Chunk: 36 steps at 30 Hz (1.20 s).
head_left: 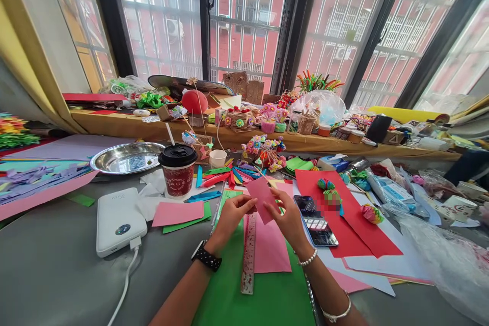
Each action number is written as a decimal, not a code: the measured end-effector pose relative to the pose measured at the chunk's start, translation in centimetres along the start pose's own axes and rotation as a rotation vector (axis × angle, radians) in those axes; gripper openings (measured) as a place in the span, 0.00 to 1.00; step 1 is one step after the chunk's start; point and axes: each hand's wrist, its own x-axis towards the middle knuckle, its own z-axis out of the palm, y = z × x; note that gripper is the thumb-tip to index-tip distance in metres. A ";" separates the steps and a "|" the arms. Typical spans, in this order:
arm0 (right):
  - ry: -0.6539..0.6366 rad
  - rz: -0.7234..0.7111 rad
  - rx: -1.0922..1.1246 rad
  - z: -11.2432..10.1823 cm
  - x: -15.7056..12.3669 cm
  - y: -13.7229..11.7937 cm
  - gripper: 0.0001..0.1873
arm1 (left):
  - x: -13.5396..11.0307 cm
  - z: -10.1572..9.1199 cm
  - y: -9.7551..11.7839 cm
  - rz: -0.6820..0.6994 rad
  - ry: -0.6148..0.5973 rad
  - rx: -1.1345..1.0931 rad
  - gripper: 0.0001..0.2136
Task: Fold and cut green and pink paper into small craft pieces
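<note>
Both my hands hold a small pink paper piece [263, 197] up above the table. My left hand [234, 214], with a black watch on its wrist, pinches the paper's left edge. My right hand [288, 219], with a bead bracelet on its wrist, pinches the right edge. Below them lie a larger pink sheet [272, 247], a clear ruler [248, 254] and a green sheet [260, 300].
A phone [316, 219] lies on a red sheet [359, 229] to the right. A white power bank [117, 219] with a cable, a coffee cup [178, 169] and a steel dish [128, 157] are to the left. Paper crafts crowd the window ledge [114, 125].
</note>
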 end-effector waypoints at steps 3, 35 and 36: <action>-0.079 -0.083 -0.112 0.3 -0.2 -0.5 0.27 | -0.2 0.0 0.2 0.088 -0.030 0.078 0.14; -0.312 -0.157 -0.065 0.6 -0.8 -1.8 0.20 | 0.3 -0.2 -0.6 0.178 -0.183 0.032 0.16; -0.310 -0.160 -0.072 0.6 -0.8 -1.8 0.20 | 0.3 -0.2 -0.7 0.179 -0.181 0.027 0.16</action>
